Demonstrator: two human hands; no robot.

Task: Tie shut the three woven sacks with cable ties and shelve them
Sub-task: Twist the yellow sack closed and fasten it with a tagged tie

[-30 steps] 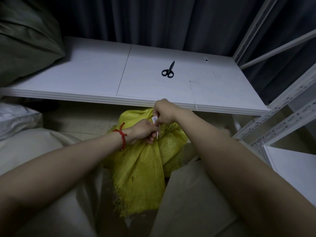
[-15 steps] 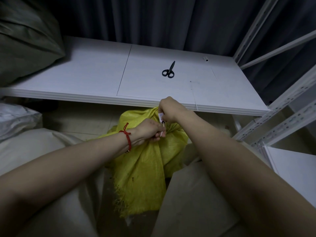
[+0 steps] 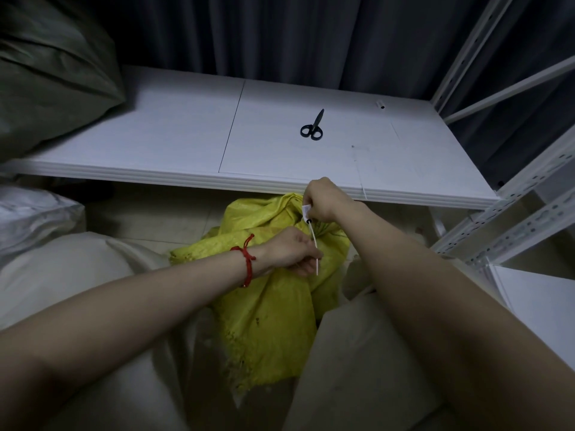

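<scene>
1. Both our arms reach forward, and the right hand [image 3: 325,199] sits just above the left hand [image 3: 291,250], fingers curled on each.
2. The right grip pinches the white cable tie [image 3: 313,236] at its head; the left grip pinches its tail.
3. The yellow sack [image 3: 270,309] lies bunched under both grips, touching them.
4. Beyond the right grip, scissors [image 3: 312,127] lie on the white shelf [image 3: 155,141] — well apart; pale sacks [image 3: 77,275] crowd both sides.

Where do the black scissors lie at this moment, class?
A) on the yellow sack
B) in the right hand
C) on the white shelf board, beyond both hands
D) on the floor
C: the scissors lie flat on the white shelf board, untouched, while the left hand and right hand both pinch the cable tie at the yellow sack.
</scene>
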